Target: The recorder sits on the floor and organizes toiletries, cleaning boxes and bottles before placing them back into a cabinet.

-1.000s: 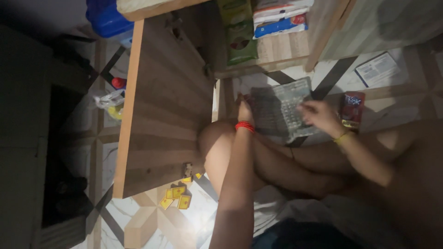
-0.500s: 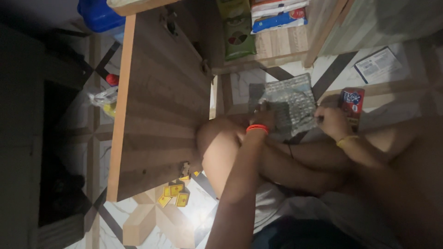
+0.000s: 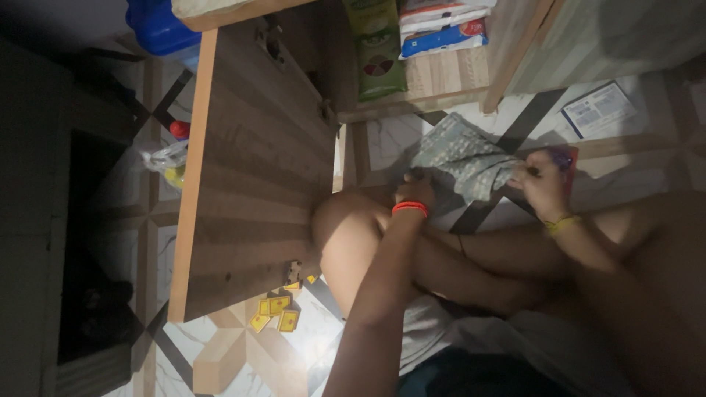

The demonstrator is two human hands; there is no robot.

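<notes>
I sit on a patterned tile floor with bare knees drawn up. My left hand (image 3: 415, 189), with a red band on the wrist, grips the left end of a crinkled grey-green plastic packet (image 3: 463, 158). My right hand (image 3: 542, 184), with a yellow band on the wrist, grips the packet's right end. The packet hangs bent between both hands just above the floor. A small red packet (image 3: 570, 158) lies on the floor, mostly hidden behind my right hand.
An open wooden cabinet door (image 3: 257, 162) stands on my left. On the cabinet shelf (image 3: 441, 77) are a green pouch (image 3: 379, 55) and stacked packs (image 3: 445, 26). A white leaflet (image 3: 597, 109) lies at right, small yellow packets (image 3: 276, 312) near the door's corner, a blue container (image 3: 158, 26) at top.
The flat grey packet has been gathered and bent between my hands. My left hand stayed on its left end while my right hand moved from its middle to its right end, over the red packet.
</notes>
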